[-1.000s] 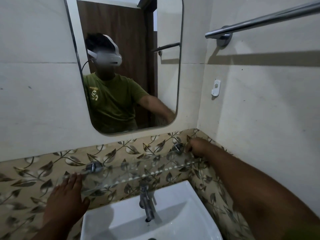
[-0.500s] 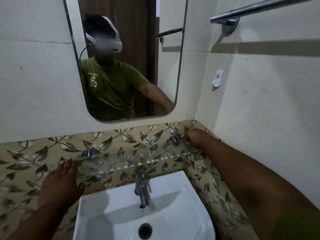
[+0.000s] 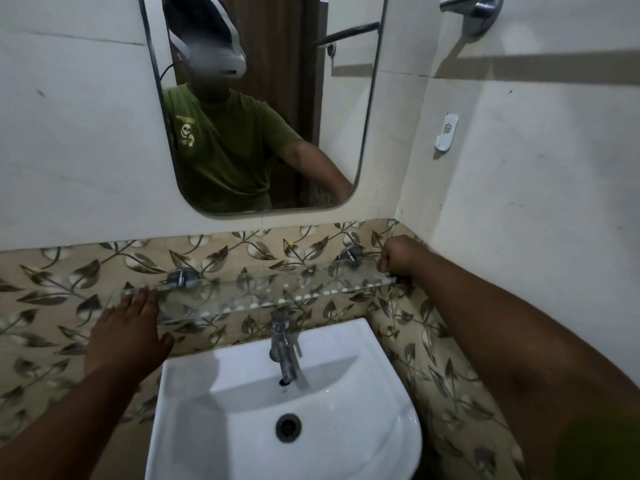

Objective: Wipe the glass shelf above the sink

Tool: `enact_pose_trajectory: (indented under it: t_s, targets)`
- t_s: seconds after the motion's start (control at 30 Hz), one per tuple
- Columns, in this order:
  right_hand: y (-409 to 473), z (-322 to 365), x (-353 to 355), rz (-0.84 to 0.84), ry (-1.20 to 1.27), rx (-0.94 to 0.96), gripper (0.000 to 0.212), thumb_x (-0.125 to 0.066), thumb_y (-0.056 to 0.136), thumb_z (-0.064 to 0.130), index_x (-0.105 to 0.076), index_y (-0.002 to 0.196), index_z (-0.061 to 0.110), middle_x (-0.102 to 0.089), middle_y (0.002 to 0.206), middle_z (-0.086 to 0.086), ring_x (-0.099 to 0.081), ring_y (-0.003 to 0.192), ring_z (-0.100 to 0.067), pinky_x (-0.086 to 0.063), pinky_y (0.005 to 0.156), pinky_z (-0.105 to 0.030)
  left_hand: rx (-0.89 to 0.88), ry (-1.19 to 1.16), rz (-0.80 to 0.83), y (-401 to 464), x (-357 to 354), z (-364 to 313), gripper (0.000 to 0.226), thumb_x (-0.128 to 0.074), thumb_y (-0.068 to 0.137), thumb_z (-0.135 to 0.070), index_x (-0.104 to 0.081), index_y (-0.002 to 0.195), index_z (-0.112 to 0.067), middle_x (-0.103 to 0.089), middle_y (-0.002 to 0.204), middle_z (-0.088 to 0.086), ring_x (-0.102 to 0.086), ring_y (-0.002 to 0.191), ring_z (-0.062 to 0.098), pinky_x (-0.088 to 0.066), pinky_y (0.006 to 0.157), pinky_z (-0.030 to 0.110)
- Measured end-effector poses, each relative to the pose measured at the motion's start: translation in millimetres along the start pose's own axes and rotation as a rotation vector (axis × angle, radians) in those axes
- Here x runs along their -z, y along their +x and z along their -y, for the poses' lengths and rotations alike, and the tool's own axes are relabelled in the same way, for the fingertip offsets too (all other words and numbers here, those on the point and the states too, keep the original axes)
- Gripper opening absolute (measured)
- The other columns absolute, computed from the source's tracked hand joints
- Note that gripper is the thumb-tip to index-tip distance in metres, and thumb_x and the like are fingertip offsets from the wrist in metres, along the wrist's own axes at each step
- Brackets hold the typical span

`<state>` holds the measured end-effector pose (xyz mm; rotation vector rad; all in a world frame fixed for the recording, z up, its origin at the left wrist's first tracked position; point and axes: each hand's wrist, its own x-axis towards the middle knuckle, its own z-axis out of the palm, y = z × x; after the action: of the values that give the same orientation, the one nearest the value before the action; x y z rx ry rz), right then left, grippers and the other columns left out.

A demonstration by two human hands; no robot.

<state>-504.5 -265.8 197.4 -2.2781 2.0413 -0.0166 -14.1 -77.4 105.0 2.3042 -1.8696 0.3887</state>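
left hand (image 3: 126, 332) flat, grip released, at glass shelf (image 3: 277, 289) left end; right hand (image 3: 398, 254) grip clenched at right end, contents not discernible.

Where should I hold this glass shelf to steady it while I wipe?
Hold the glass shelf by its short ends, from the sides, as the left hand and right hand roughly sit now. It is a long, thin pane on two wall brackets, so its unsupported front edge probably flexes most.

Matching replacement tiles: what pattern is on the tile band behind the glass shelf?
Brown-grey leaves on vines over beige tile band, shown in the head view.
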Motion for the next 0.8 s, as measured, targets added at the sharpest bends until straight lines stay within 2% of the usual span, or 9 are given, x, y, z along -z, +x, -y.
enact_pose_trajectory:
  t_s: [0.03,0.1,0.17,0.23,0.33,0.43,0.53,0.7,0.8]
  targets:
    - [-0.8,0.8,-0.8,0.014,0.018,-0.018,0.025,-0.082,0.074,0.006,-0.072,0.057,0.022,-0.078,0.085,-0.006,-0.071,0.075,-0.019,-0.056,0.073,-0.027,-0.001,-0.001,0.001,-0.4,0.1,0.2,0.1,-0.074,0.067,-0.047,-0.033,0.149,-0.006,-0.039,0.154,0.015,-0.037,0.142,0.033,-0.035,0.109,0.052]
    - [-1.6,6.0,1.7,0.041,-0.009,-0.049,0.006,-0.083,0.075,0.01,-0.079,0.073,0.013,-0.078,0.089,-0.009,-0.072,0.08,-0.022,-0.06,0.08,-0.031,0.001,-0.007,0.003,-1.1,-0.7,0.1,0.101,-0.074,0.067,-0.047,-0.033,0.149,-0.007,-0.038,0.154,0.015,-0.036,0.142,0.032,-0.034,0.109,0.051]
    - [-1.5,11.9,5.2,0.09,-0.089,-0.08,0.023,-0.083,0.079,0.021,-0.08,0.097,0.006,-0.077,0.102,-0.011,-0.071,0.091,-0.024,-0.058,0.088,-0.031,-0.006,-0.005,0.01,-2.2,-1.6,-0.2,0.1,-0.073,0.067,-0.048,-0.032,0.15,-0.007,-0.037,0.155,0.014,-0.035,0.143,0.032,-0.034,0.11,0.051]
    - [-1.5,16.2,11.8,0.117,-0.103,-0.092,0.037,-0.084,0.081,0.028,-0.076,0.109,0.004,-0.073,0.11,-0.011,-0.068,0.095,-0.024,-0.054,0.088,-0.029,-0.007,-0.002,0.01,-3.0,-2.0,0.2,0.1,-0.072,0.068,-0.049,-0.031,0.15,-0.009,-0.035,0.157,0.013,-0.033,0.144,0.031,-0.033,0.111,0.05]
    - [3.6,15.8,22.2,0.162,-0.127,-0.075,0.03,-0.085,0.078,0.019,-0.079,0.104,0.004,-0.074,0.109,-0.01,-0.066,0.089,-0.024,-0.055,0.089,-0.03,-0.002,-0.004,0.008,-4.9,-2.5,0.7,0.1,-0.071,0.069,-0.05,-0.031,0.15,-0.009,-0.034,0.157,0.012,-0.032,0.145,0.029,-0.031,0.112,0.048]
    - [15.3,10.7,28.5,0.065,-0.107,-0.05,0.017,-0.077,0.076,0.005,-0.082,0.092,0.009,-0.076,0.106,-0.012,-0.069,0.091,-0.027,-0.057,0.086,-0.032,0.0,-0.014,0.0,-2.2,-2.7,1.8,0.099,-0.072,0.067,-0.049,-0.034,0.149,-0.008,-0.037,0.155,0.013,-0.035,0.143,0.031,-0.033,0.111,0.05]
    - [17.2,13.8,27.9,0.08,-0.185,0.028,0.042,-0.077,0.076,0.005,-0.077,0.117,0.014,-0.072,0.12,-0.008,-0.067,0.105,-0.026,-0.051,0.089,-0.026,0.004,-0.02,0.004,-0.4,-3.2,2.2,0.099,-0.074,0.066,-0.047,-0.035,0.148,-0.007,-0.038,0.155,0.014,-0.035,0.143,0.032,-0.033,0.11,0.051]
    - [15.7,18.3,15.5,0.245,-0.281,0.053,0.071,-0.081,0.076,0.008,-0.055,0.142,0.009,-0.057,0.14,-0.016,-0.06,0.12,-0.032,-0.05,0.095,-0.033,0.007,-0.016,-0.003,-1.5,-4.8,2.1,0.099,-0.074,0.067,-0.047,-0.034,0.148,-0.007,-0.038,0.155,0.013,-0.035,0.143,0.031,-0.032,0.111,0.05]
    - [18.3,15.0,18.4,0.299,-0.314,0.088,0.073,-0.073,0.082,0.005,-0.048,0.15,0.014,-0.051,0.149,-0.016,-0.056,0.128,-0.032,-0.048,0.101,-0.034,0.003,-0.009,-0.003,-1.3,-4.2,1.9,0.099,-0.073,0.067,-0.047,-0.033,0.149,-0.007,-0.038,0.155,0.013,-0.035,0.143,0.032,-0.033,0.11,0.05]
